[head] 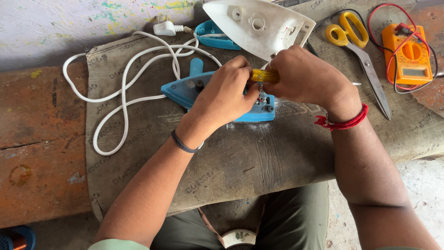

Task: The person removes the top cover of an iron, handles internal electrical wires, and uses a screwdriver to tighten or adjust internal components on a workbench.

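A blue clothes-iron body (185,90) lies opened on a brown mat (259,153). My left hand (224,95) rests on its rear part, fingers curled over the wiring. My right hand (307,76) grips a yellow-handled screwdriver (264,75) pointed down into the iron's rear end, where red wires show. The iron's white cover (256,25) lies upside down just behind my hands. A white power cord (122,92) loops away to the left and ends in a white plug (164,28).
Yellow-handled scissors (356,46) and an orange multimeter (409,53) with red and black leads lie at the right. A second blue plastic part (215,37) sits behind the iron. Rusty orange bench surface (41,139) extends left. White dust lies on the mat near the iron.
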